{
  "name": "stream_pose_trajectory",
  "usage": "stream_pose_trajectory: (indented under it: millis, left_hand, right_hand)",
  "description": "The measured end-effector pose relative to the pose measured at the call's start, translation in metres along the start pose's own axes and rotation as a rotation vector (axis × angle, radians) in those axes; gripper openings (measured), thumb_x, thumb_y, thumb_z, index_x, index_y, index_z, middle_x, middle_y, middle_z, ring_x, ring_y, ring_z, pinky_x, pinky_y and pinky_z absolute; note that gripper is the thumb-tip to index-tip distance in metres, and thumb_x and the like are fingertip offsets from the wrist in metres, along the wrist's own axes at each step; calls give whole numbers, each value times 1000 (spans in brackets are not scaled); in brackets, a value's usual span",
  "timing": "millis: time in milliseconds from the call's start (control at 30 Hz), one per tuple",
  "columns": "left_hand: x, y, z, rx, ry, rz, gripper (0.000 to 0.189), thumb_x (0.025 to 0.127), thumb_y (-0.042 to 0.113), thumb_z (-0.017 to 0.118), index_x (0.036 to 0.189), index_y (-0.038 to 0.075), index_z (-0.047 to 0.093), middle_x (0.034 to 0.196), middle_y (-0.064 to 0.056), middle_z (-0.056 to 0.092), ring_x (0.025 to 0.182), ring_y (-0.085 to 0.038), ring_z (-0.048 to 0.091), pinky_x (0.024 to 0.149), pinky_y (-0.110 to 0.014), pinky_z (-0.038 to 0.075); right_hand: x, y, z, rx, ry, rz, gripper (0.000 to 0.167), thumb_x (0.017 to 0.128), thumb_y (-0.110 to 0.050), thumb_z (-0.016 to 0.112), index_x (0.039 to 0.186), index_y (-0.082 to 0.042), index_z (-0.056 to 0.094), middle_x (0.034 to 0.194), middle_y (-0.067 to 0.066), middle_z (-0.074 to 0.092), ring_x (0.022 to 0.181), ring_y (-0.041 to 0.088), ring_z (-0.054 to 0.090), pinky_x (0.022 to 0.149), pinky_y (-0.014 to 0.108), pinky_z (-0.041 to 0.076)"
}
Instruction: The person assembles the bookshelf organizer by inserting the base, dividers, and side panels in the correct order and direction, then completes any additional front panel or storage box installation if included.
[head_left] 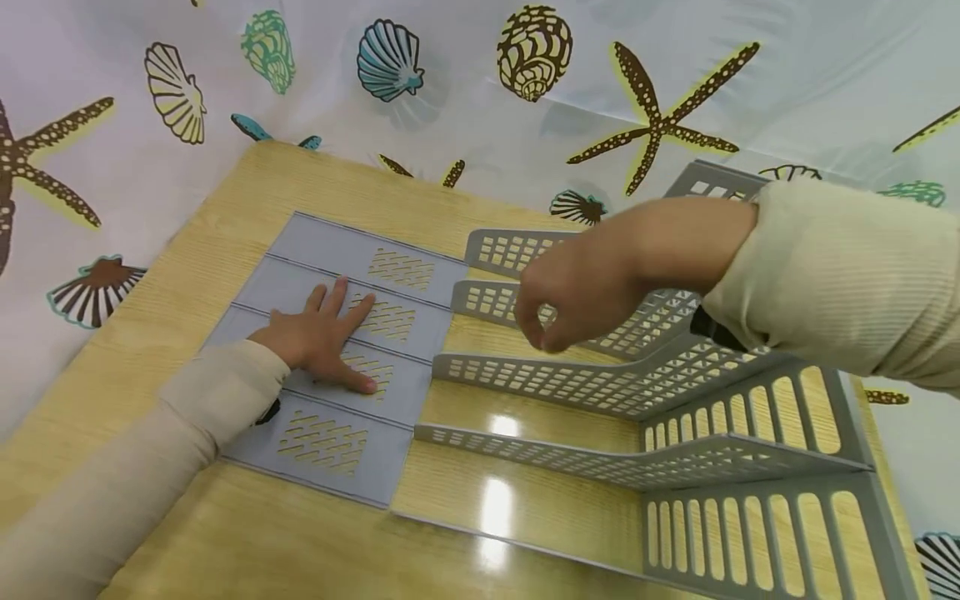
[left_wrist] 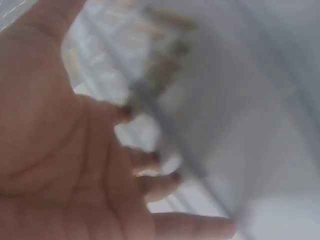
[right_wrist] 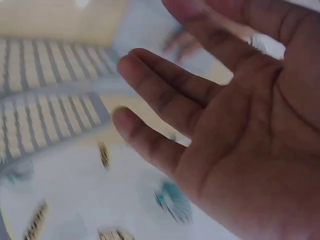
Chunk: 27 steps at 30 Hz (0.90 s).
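Left hand (head_left: 322, 337): fingers wide, resting on gray panel (head_left: 408, 367) toward table's (head_left: 180, 267) left edge.
Right hand (head_left: 577, 287): fingers relaxed, above gray rack (head_left: 645, 392) by right edge.

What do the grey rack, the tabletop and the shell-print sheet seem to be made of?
Grey rack: probably moulded plastic, fairly matte; its thin, even-coloured walls have clean, rounded slots.
Tabletop: pale wood or wood-look laminate, somewhat glossy; grain shows and light glares off it.
Shell-print sheet: thin fabric or plastic, I cannot tell which; soft creases show.
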<state>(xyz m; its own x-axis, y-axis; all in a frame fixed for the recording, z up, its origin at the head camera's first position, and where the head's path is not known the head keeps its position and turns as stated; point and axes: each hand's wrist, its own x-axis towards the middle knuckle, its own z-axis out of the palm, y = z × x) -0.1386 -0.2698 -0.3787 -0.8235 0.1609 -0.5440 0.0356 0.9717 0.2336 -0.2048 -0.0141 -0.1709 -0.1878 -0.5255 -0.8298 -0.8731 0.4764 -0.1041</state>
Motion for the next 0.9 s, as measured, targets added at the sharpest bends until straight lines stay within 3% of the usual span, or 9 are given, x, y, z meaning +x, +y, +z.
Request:
stream_pose_trajectory:
  millis: [133,233,333,433,567,667,767,833,900]
  left_hand:
    - [1,-2,0,-30,-22,-20,126,76,67,75,162,16,-2,164,-27,-18,151,-54,-11,95,-88,26]
    - [3,-1,2,-46,-35,-31,126,76,67,75,162,16,-3,164,-27,-20,151,-54,-13,97,-86,28]
    - [4,1,4,-51,-45,-43,127,76,67,75,162,18,-4,164,-26,-21,151,-54,-14,98,-84,30]
    - [4,2,5,-54,-45,-52,127,75,68,75,162,19,-4,164,-24,-22,151,-53,-15,97,-85,29]
    - [4,1,4,-45,-34,-61,129,73,70,75,162,20,-4,164,-25,-21,151,-53,-14,96,-86,28]
    - [3,2,3,-34,-34,-66,130,73,70,75,162,20,-5,164,-24,-22,151,-53,-15,96,-87,26]
    - [1,4,1,-29,-34,-64,129,74,69,76,162,20,-5,164,-24,-22,151,-53,-15,96,-87,25]
    - [0,5,0,-34,-31,-62,129,74,68,76,162,19,-5,164,-25,-22,151,-53,-15,96,-88,24]
    - [-2,5,0,-45,-28,-59,128,75,66,77,162,19,-5,164,-25,-22,150,-53,-16,96,-88,23]
  right_hand:
    - [20,-8,16,-7,-175,43,34,98,-21,56,131,-15,65,143,6,57,136,28,50,109,46,45]
    - [38,-6,25,-4,-234,47,48,98,-20,56,144,-6,52,155,12,46,145,32,41,116,45,40]
    - [50,-1,32,15,-233,21,49,98,-19,57,142,1,51,153,15,47,142,31,45,115,44,41]
    - [53,4,34,17,-207,-4,41,96,-18,59,130,4,58,142,15,56,127,28,54,105,43,47]
    - [50,8,32,36,-190,11,50,97,-21,61,140,3,52,150,16,51,139,31,47,114,45,41]
    - [48,10,32,61,-184,29,59,98,-22,61,150,0,42,159,14,40,151,34,32,121,47,33]
    - [48,10,32,70,-174,29,59,97,-22,62,149,-1,43,158,14,41,150,34,34,120,47,34]
    - [49,9,33,66,-163,26,58,95,-22,63,146,0,46,156,14,44,147,33,38,118,46,37]
    - [50,7,33,65,-154,13,44,94,-19,64,131,3,58,139,13,59,126,27,57,103,40,49]
